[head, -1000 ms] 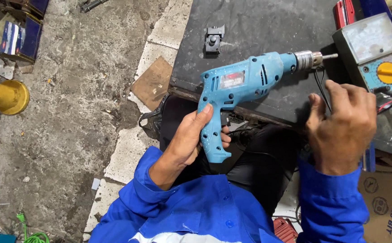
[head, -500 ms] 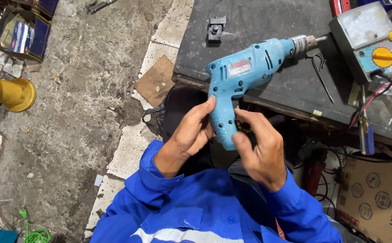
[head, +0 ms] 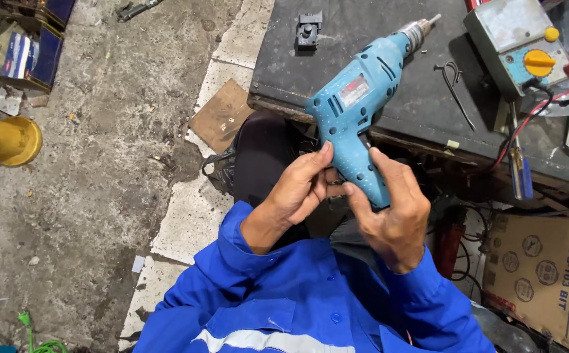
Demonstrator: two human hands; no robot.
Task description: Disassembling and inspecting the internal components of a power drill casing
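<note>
A light blue electric drill (head: 356, 111) is held above my lap, its chuck pointing up and right over the dark workbench (head: 376, 39). My left hand (head: 301, 186) grips the left side of the drill's handle, thumb up along it. My right hand (head: 392, 212) wraps the handle from the right and below, fingers on its lower end. Both arms wear blue sleeves.
On the workbench lie a small black switch part (head: 309, 29), a bent metal wire (head: 456, 85) and a grey box with a yellow knob (head: 517, 42). A blue-handled screwdriver (head: 520, 173) hangs at the bench edge. A cardboard box (head: 546, 274) stands at lower right, a yellow cylinder (head: 6, 138) at left.
My right hand left the bench at the right and came down onto the drill's handle. The drill has tilted more upright and moved slightly nearer to me.
</note>
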